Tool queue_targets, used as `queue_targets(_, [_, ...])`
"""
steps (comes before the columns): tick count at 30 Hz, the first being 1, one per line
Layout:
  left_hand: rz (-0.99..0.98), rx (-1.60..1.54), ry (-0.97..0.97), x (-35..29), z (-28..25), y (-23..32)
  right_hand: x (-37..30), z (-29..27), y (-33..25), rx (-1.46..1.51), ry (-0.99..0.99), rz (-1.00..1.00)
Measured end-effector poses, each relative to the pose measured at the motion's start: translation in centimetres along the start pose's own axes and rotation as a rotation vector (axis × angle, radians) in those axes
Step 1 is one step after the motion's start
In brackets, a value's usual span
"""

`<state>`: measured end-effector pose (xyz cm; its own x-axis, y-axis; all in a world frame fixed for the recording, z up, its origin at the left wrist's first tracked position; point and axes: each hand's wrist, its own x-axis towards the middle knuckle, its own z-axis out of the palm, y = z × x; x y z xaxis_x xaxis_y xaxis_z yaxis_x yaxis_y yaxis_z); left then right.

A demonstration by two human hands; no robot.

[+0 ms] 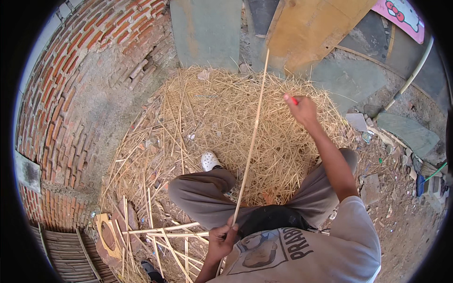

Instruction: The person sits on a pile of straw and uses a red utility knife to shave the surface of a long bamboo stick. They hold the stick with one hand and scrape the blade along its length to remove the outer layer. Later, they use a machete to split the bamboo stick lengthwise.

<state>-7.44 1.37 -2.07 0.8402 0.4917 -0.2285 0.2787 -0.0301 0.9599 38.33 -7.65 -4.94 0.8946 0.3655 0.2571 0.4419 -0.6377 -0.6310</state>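
Over a straw heap (222, 118), long pale bamboo strip (252, 137), left hand (222, 238) grip pinching its base, right hand (302, 109) grip closed on red-handled tool (294, 100)

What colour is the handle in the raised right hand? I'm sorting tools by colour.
Red: a short bit of the handle shows in the right hand, head view.

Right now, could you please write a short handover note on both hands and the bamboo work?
Left hand grips the lower end of a long thin bamboo strip near the lap.
Right hand, raised beside the strip, holds a red-handled tool; contact with the strip is unclear.
Done: shavings pile covers the ground ahead; split strips lie at the left.
Left: cannot tell how much.
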Motion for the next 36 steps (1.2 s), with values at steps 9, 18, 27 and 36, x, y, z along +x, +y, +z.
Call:
queue_targets(9, [-0.004, -0.041, -0.138, 3.7, 0.8, -2.1, -3.6, 0.0, -3.8, 0.964, -0.397, 0.167])
queue_targets(18, [0.193, -0.013, -0.166, 12.5, 4.9, 3.1, -9.7, 1.2, -5.5, 1.023, -0.568, 0.100])
queue_targets(27, [0.116, -0.369, -0.081, 17.1, 7.5, 3.3, -8.3, -2.1, -4.5, 0.321, -0.305, -0.317])
queue_targets(36, [0.197, -0.100, -0.019, 15.4, 6.8, 4.5, -8.8, -0.8, -4.5, -0.070, -0.151, -0.487])
